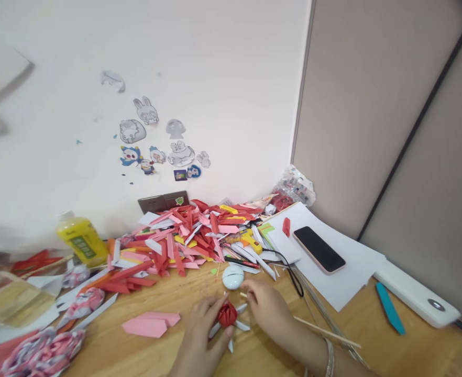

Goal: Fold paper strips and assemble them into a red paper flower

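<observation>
A folded paper flower (227, 314), red at the centre with white strips sticking out around it, sits low over the table. Fingers and thumb of my left hand (205, 332) close around its left side. To the right of the flower, my right hand (270, 311) has its fingers pinched together; what they hold, if anything, is hidden. A thin wooden stick (327, 332) passes under that hand, and its tip shows by the fingers. Just behind the hands stands a small white-blue rounded object (233, 276). Folded pink paper strips (151, 323) lie left of my left hand.
Folded paper strips (184, 235) are heaped along the wall, beside a yellow glue gun (250, 241) with a black cable. A yellow bottle (82, 240) stands left. At right are a phone (319, 249) on white paper, a white power strip (415, 293) and a teal strip (390, 308).
</observation>
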Demonstrator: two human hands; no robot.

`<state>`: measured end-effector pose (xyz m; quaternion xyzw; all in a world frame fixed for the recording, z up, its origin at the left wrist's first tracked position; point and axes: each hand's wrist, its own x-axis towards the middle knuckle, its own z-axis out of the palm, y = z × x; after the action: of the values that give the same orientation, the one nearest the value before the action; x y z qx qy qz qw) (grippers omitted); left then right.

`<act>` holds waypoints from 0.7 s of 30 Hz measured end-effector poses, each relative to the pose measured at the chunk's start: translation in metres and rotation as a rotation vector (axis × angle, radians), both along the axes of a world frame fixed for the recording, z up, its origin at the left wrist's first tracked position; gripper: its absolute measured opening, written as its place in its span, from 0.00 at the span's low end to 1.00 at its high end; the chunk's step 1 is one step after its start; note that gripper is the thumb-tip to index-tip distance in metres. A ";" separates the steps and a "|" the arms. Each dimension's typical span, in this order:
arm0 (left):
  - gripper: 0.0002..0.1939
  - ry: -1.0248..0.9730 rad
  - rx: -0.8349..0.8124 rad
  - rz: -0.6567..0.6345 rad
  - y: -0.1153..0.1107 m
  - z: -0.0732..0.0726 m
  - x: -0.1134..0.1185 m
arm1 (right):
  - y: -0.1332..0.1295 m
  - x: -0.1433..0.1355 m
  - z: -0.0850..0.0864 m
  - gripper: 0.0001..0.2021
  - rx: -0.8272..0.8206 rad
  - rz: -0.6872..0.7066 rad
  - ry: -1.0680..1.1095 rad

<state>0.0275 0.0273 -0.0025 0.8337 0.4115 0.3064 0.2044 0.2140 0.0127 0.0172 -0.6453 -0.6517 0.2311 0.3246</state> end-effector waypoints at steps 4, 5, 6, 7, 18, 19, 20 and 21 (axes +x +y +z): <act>0.16 -0.004 0.006 -0.011 0.003 0.001 0.000 | 0.000 0.001 -0.002 0.11 -0.070 0.013 -0.017; 0.16 -0.015 0.004 -0.010 0.003 0.002 0.001 | 0.000 0.001 -0.002 0.10 -0.061 0.024 -0.038; 0.15 -0.028 0.000 -0.009 0.003 0.003 0.001 | 0.000 0.001 -0.001 0.08 -0.040 0.033 -0.058; 0.14 -0.043 -0.005 -0.008 0.003 0.004 0.001 | 0.000 0.000 -0.001 0.08 -0.017 0.040 -0.070; 0.31 -0.593 -0.319 0.038 -0.009 -0.001 0.000 | 0.001 0.002 0.007 0.09 0.118 0.098 0.078; 0.32 -0.684 -0.402 0.048 -0.009 -0.001 0.000 | 0.001 0.003 0.010 0.09 0.150 0.100 0.075; 0.32 -0.742 -0.497 0.025 -0.008 0.000 0.000 | 0.000 0.003 0.013 0.09 0.178 0.105 0.073; 0.30 -0.752 -0.620 -0.016 -0.007 0.002 0.000 | -0.001 0.003 0.015 0.08 0.201 0.113 0.071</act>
<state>0.0278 0.0204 -0.0009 0.5680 0.3747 0.4479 0.5799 0.2169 0.0120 0.0326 -0.5630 -0.6951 0.2053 0.3970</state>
